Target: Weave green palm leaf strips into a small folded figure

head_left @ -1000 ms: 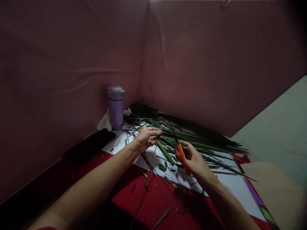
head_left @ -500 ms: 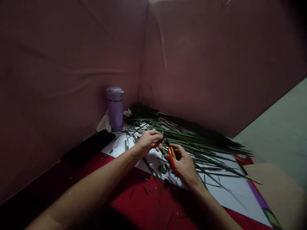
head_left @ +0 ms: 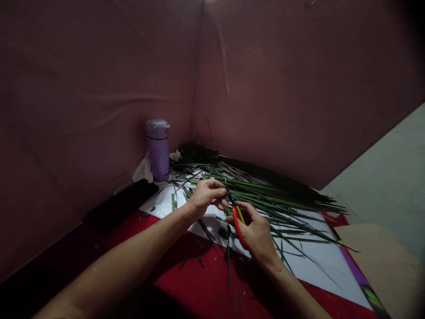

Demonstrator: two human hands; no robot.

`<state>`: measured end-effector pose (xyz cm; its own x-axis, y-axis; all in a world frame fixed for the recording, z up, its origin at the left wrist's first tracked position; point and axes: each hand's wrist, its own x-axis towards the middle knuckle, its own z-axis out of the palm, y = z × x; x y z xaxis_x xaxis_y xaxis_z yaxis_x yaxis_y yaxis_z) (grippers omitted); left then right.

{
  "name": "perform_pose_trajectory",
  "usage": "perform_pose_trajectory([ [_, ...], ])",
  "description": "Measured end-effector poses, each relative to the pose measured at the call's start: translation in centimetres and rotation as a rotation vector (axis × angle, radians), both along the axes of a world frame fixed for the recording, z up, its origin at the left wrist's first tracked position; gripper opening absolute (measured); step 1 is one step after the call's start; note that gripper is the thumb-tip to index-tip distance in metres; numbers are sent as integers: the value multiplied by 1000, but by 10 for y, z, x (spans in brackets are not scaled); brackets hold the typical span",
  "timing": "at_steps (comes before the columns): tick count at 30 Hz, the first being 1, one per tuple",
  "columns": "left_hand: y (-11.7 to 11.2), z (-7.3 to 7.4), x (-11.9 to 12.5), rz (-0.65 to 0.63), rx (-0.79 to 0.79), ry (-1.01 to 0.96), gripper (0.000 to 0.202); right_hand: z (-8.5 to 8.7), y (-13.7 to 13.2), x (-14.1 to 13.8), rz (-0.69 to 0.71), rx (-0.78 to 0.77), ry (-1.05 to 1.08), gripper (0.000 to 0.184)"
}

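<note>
Red cloth (head_left: 195, 283), matte and strewn with short leaf clippings (head_left: 201, 261), lies beneath a smooth, straight-edged white sheet (head_left: 335, 270). The right hand (head_left: 259, 232) curls around scissors (head_left: 238, 226) with bowed red-and-yellow handles, their dark blades just beside the opposite fingertips. The left hand (head_left: 209, 197) pinches a thin green strip (head_left: 226, 181), its tip upright, in front of the leaf pile (head_left: 279, 190), whose long, slender leaves fan across the sheet. Beyond stand a cylindrical purple bottle (head_left: 158, 157) and dull pink, creased walls (head_left: 265, 88).
</note>
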<state>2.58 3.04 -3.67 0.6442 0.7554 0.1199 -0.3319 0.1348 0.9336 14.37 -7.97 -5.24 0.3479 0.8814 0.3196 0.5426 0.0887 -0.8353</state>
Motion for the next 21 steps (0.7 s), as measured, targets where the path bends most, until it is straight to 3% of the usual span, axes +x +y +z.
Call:
perform_pose_trajectory([
  [7,-5,3,1,-2,-13,14,14,-2,-3,0,21,38,-14,31],
  [14,-10,6,2,18,-35,14,14,-4,-2,0,11,122,-165,31],
  [21,-12,4,3,-12,-40,-32,15,-5,-3,0,57,119,-100,31],
])
